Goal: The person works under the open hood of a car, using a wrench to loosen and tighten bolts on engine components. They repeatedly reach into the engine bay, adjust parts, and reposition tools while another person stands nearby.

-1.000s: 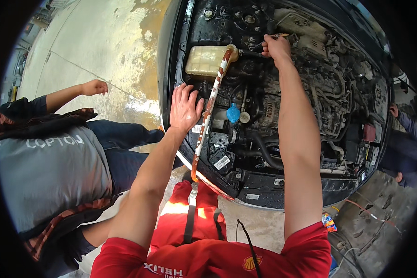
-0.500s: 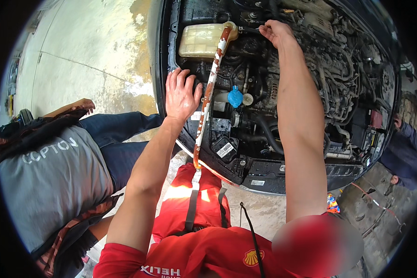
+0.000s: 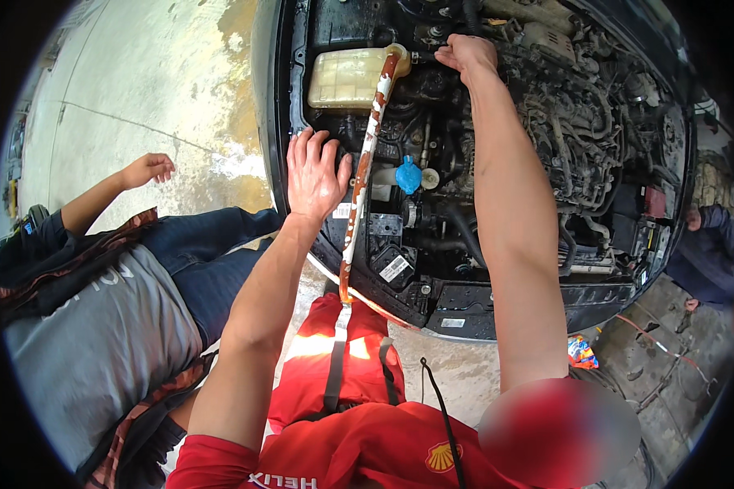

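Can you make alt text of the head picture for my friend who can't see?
A person in red leans over an open car, left grip resting on it; near a cream tank, the right grip hides anything it might hold. A peeling rod slants between the grips, and another person is at left.

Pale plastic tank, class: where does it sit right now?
In the head view, the tank sits near the top, above the left hand and left of the right hand.
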`<state>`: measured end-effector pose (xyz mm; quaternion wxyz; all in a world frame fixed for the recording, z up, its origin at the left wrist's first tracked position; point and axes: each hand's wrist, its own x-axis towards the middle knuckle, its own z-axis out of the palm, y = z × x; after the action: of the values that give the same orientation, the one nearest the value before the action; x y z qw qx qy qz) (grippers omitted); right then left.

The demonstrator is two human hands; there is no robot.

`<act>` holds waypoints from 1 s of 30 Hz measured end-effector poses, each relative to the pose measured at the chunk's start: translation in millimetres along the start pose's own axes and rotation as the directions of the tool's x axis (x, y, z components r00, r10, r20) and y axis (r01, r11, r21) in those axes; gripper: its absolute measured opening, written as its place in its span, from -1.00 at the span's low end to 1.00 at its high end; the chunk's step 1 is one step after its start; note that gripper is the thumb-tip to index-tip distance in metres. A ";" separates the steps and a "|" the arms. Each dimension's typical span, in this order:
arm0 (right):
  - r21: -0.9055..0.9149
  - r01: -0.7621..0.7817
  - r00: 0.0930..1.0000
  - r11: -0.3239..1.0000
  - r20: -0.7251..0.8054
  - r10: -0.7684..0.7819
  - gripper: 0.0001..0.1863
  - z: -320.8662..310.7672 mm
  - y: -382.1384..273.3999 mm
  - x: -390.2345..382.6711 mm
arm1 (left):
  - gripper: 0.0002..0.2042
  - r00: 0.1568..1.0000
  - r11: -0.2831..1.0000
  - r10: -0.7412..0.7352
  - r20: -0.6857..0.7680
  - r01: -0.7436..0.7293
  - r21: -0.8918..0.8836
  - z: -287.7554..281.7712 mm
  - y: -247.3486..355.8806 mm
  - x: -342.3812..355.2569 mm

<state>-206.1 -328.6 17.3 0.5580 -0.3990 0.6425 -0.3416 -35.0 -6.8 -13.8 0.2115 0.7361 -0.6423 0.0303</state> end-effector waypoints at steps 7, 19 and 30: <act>0.032 -0.053 0.997 0.998 -0.051 0.054 -0.81 0.4 0.8 -7.5 | -0.68 1.000 1.000 0.006 -0.019 -0.006 -0.017 1.2 -0.7 1.1; -0.403 0.016 0.994 0.915 0.107 0.029 -0.75 -11.3 -21.5 5.0 | -0.66 1.000 1.000 -0.009 0.017 0.010 -0.010 0.8 -2.0 4.2; -0.931 0.271 0.962 -0.245 0.269 0.043 -0.58 37.6 -73.1 -16.2 | -0.64 0.996 0.997 -0.056 0.073 0.060 -0.054 -1.9 -6.3 8.2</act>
<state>-158.3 -346.7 83.8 0.0581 -0.7735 0.5637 0.2839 -27.1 -13.3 -11.3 0.2100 0.7487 -0.6285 -0.0202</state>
